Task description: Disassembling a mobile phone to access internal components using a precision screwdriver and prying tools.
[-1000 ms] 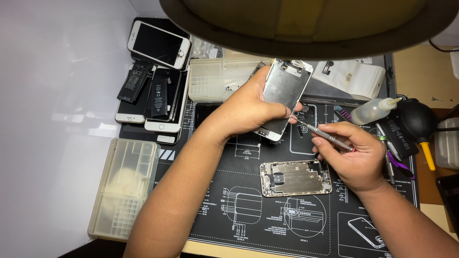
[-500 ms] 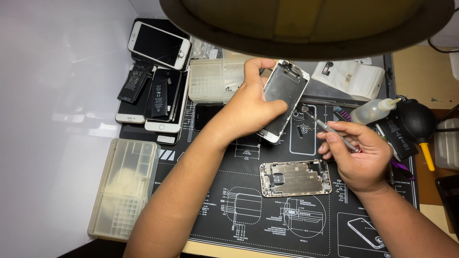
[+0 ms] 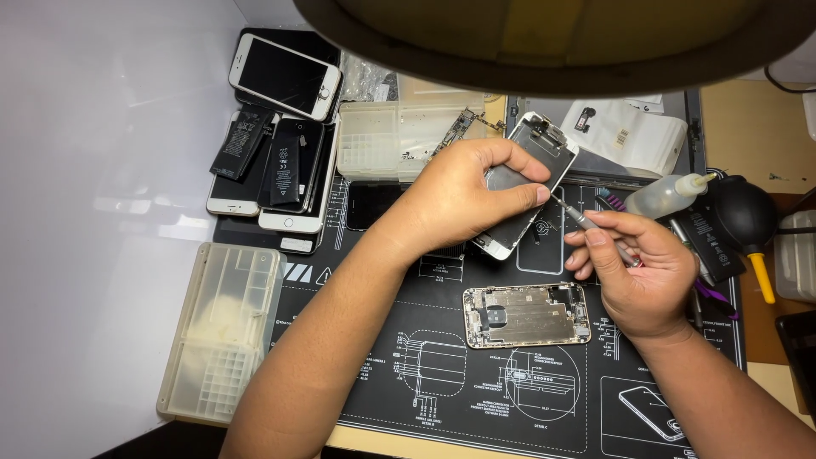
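Our left hand (image 3: pixel 463 200) held the phone screen assembly (image 3: pixel 529 183) raised above the black repair mat (image 3: pixel 408 357), fingers wrapped over its back and the thumb pressed along its right edge. The panel's long axis ran on a slant, its top end up and to the right, its bottom end down toward the mat. Our right hand (image 3: pixel 642 272) sat just to the right of it and a little lower, pinching a thin precision screwdriver (image 3: pixel 586 223) between thumb and fingers. The shaft pointed up and left, and its tip met the panel's right edge close beside our left thumb. So the panel lay to the left of the tool hand, and the right hand was the nearer to the contact point.

Below both hands, the opened phone housing (image 3: pixel 527 314) lay flat on the mat, long axis left to right, touched by neither hand.

A clear compartment box (image 3: pixel 382 140) behind our left hand held small parts we could not make out. A second clear organiser tray (image 3: pixel 223 331) sat at the mat's left edge, its contents unclear. A squeeze bottle (image 3: pixel 667 194) lay on its side near the right hand.
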